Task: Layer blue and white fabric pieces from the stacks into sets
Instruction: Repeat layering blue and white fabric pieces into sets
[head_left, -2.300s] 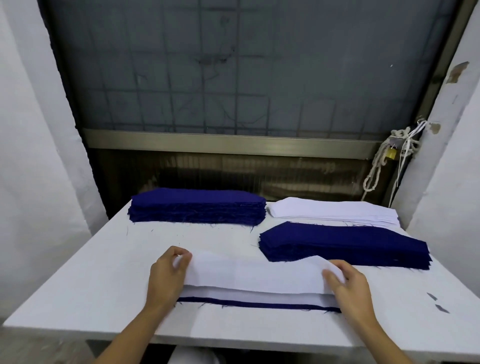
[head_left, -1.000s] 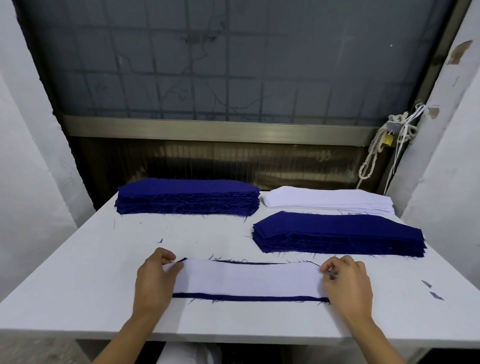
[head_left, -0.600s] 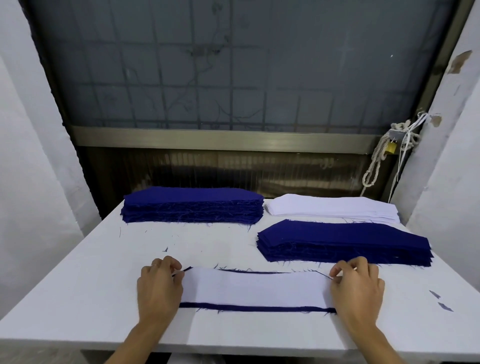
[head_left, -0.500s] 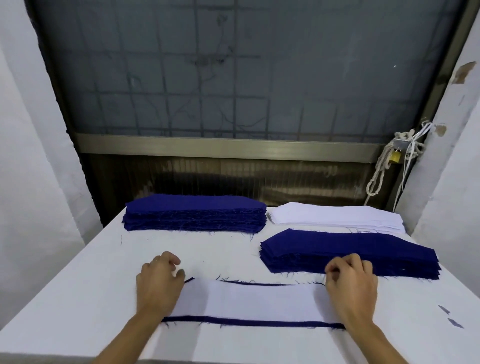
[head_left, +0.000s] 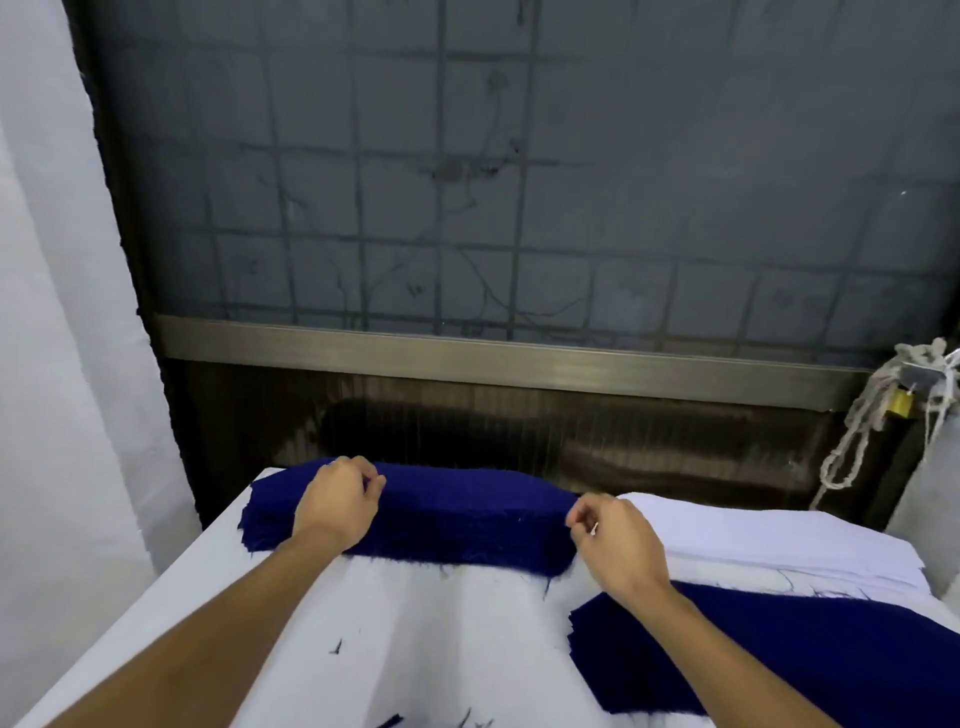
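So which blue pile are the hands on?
The far blue stack, back left: left hand and right hand grip it. The near blue stack sits right, unheld.

One head-worn wide-angle view only; faces forward, tilted slightly down; close over the table (head_left: 441, 639); far blue stack (head_left: 467, 514) mid-frame; meshed window (head_left: 519, 208) fills the upper half.
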